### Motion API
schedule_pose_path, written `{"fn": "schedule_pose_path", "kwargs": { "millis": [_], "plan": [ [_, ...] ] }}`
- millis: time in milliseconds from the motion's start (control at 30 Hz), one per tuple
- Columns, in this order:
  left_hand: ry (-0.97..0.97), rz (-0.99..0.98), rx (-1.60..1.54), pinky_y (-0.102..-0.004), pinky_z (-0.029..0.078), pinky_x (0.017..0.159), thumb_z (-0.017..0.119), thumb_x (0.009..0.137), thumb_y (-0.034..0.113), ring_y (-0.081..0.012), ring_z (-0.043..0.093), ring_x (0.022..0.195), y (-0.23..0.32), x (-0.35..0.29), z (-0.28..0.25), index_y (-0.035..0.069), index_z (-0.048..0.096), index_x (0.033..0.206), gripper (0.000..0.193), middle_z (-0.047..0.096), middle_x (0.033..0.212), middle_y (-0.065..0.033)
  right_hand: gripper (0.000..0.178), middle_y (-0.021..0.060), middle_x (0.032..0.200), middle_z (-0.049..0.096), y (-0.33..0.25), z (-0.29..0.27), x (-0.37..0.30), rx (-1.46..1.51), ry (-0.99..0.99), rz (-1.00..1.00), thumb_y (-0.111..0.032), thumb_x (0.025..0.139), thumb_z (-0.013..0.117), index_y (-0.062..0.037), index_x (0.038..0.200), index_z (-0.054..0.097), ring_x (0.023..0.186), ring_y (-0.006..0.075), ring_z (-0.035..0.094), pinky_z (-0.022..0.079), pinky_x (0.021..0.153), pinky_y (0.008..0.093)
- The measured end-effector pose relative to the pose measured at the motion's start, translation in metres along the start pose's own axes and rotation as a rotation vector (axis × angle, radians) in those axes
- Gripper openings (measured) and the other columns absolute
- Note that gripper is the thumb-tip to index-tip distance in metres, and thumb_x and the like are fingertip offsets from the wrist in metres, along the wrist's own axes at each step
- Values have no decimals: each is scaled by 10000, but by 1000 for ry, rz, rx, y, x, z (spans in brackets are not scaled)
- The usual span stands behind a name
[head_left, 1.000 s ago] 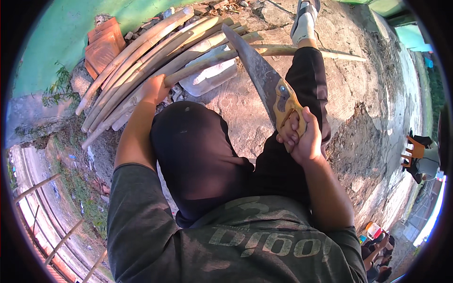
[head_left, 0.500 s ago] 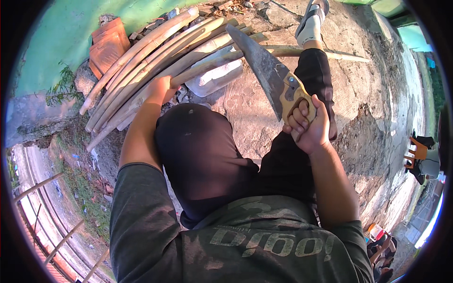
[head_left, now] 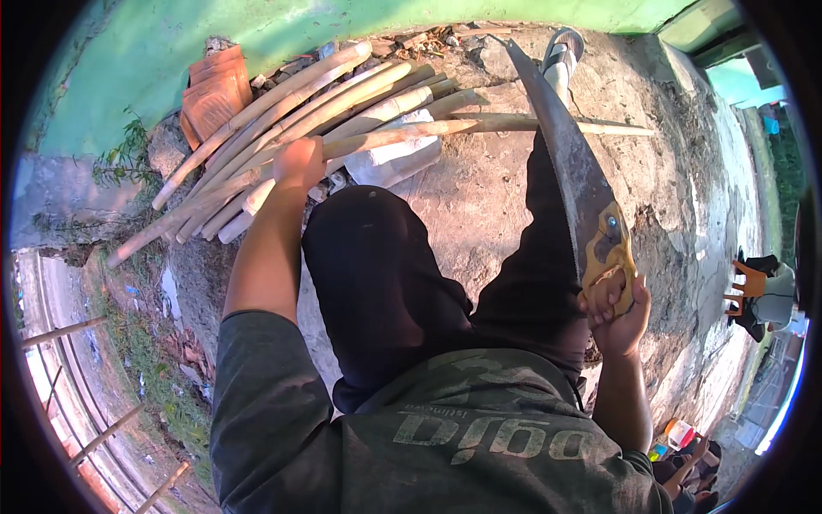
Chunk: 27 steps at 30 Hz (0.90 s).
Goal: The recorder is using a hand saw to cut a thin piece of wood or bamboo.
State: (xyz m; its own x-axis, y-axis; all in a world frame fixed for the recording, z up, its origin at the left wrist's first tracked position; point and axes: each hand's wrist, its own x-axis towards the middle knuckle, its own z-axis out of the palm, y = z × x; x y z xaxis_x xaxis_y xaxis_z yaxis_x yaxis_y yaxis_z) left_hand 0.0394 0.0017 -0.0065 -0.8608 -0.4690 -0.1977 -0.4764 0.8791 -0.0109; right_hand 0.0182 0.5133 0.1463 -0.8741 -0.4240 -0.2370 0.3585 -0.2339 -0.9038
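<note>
My left hand (head_left: 300, 163) is closed around a long bamboo pole (head_left: 398, 134), which lies slantwise over a pile of other bamboo poles (head_left: 282, 107). The pole's thin end stretches far right, passing behind the saw blade and over my outstretched leg. My right hand (head_left: 618, 319) grips the yellow wooden handle of a hand saw (head_left: 572, 167). Its broad grey blade points up and away, toothed edge on the left, over my dark-trousered right leg (head_left: 535, 283). The blade looks apart from the poles at the left, but I cannot tell its height.
Orange-brown roof tiles (head_left: 214, 98) are stacked by the green wall (head_left: 291, 30). A whitish block (head_left: 398, 160) sits under the poles. My bent left knee (head_left: 368, 231) is close to the pile. At far right stands an orange chair (head_left: 747, 281); another person (head_left: 689, 471) is at lower right.
My right hand has carried the saw right and nearer to me, and its blade stands more upright in view. The pole in my left hand has shifted leftward across the pile.
</note>
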Motion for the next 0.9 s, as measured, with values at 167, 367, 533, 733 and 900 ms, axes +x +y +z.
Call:
{"fn": "schedule_pose_path", "kwargs": {
  "millis": [167, 367, 533, 733, 900],
  "plan": [
    [-130, 1, -48, -425, 502, 958, 708, 832, 352, -324, 639, 1116, 0, -10, -3, 96, 667, 1171, 427, 687, 1148, -154, 495, -17, 508, 329, -18, 6, -44, -34, 43, -104, -524, 1005, 336, -133, 709, 410, 445, 133, 339, 392, 617, 339],
    [-334, 131, -249, -383, 484, 968, 770, 733, 509, -347, 631, 1120, -12, 1, -7, -25, 639, 1215, 730, 656, 1190, -233, 494, -8, 500, 334, -35, 21, -73, -13, 11, -179, -488, 1038, 301, -128, 717, 407, 434, 132, 335, 382, 612, 337],
    [-509, 83, -397, -416, 535, 713, 786, 675, 536, -269, 688, 797, -19, 2, -10, -72, 673, 978, 689, 696, 912, -192, 504, -5, 499, 341, -41, 35, -79, -60, -10, -230, -503, 1035, 305, -127, 716, 413, 434, 131, 347, 386, 618, 333],
    [-750, 34, -646, -383, 512, 755, 809, 662, 485, -251, 671, 838, -11, -2, 7, -67, 666, 1039, 683, 692, 989, -163, 542, -16, 517, 363, -47, 41, -79, -116, -78, -222, -574, 1010, 312, -124, 735, 440, 455, 132, 379, 408, 630, 347],
    [-576, 18, -534, -388, 496, 795, 823, 713, 439, -245, 663, 867, -16, -10, 17, -54, 689, 966, 570, 699, 933, -177, 535, -14, 501, 343, -84, 54, -75, -117, -116, -282, -558, 1020, 319, -124, 729, 434, 427, 130, 354, 379, 618, 336]
  ]
}}
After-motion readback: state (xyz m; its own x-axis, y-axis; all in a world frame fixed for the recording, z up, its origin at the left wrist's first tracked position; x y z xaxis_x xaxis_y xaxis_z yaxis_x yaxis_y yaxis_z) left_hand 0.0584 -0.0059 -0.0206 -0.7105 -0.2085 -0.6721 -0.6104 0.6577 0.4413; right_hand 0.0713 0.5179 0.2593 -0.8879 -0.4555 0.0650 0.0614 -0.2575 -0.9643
